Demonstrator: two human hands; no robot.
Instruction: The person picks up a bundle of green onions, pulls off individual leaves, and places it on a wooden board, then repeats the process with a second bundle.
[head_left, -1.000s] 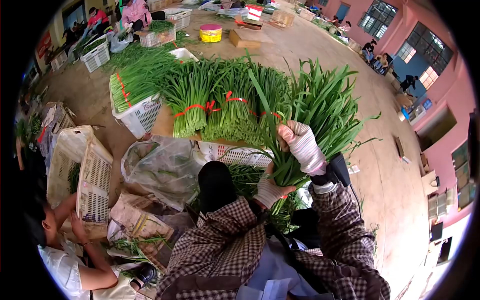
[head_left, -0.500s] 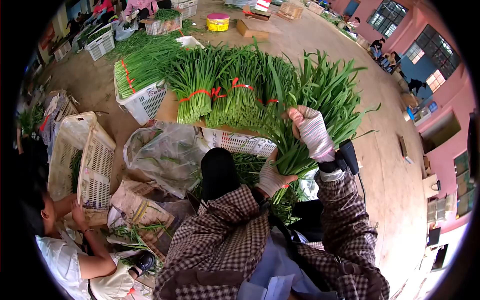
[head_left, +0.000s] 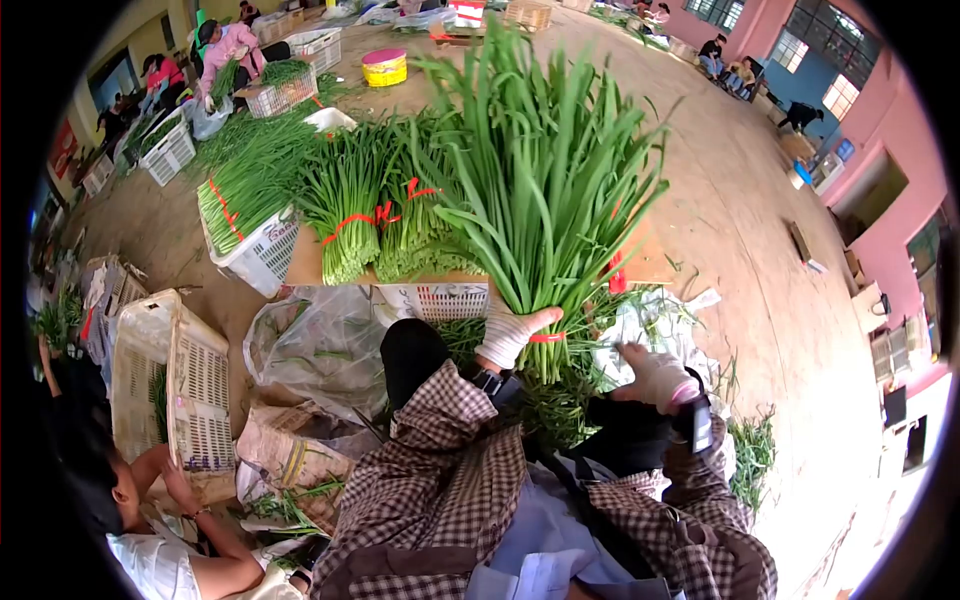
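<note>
My left hand (head_left: 512,330), in a striped glove, is wrapped round the lower stems of a large bunch of long green leaves (head_left: 545,190), which stands upright before me. A red band (head_left: 546,338) circles the stems beside my thumb. To the right and a little lower, my right hand (head_left: 655,378) is gloved, holds nothing and has its fingers apart. Behind the bunch, tied green bundles (head_left: 350,215) with red bands lie on a board (head_left: 440,278) over a white crate (head_left: 440,300). More red ties (head_left: 617,272) lie at the board's right end.
A person (head_left: 190,510) sits at the lower left beside a tilted white crate (head_left: 200,390). A clear plastic bag (head_left: 315,345) and sacking (head_left: 290,450) lie on the floor. Loose leaves (head_left: 750,460) are at the right. Farther back are a yellow tub (head_left: 384,68) and seated people.
The bunch is now upright in my left hand. My right hand has let go of the leaves and moved down to the right, its fingers apart. The view has shifted.
</note>
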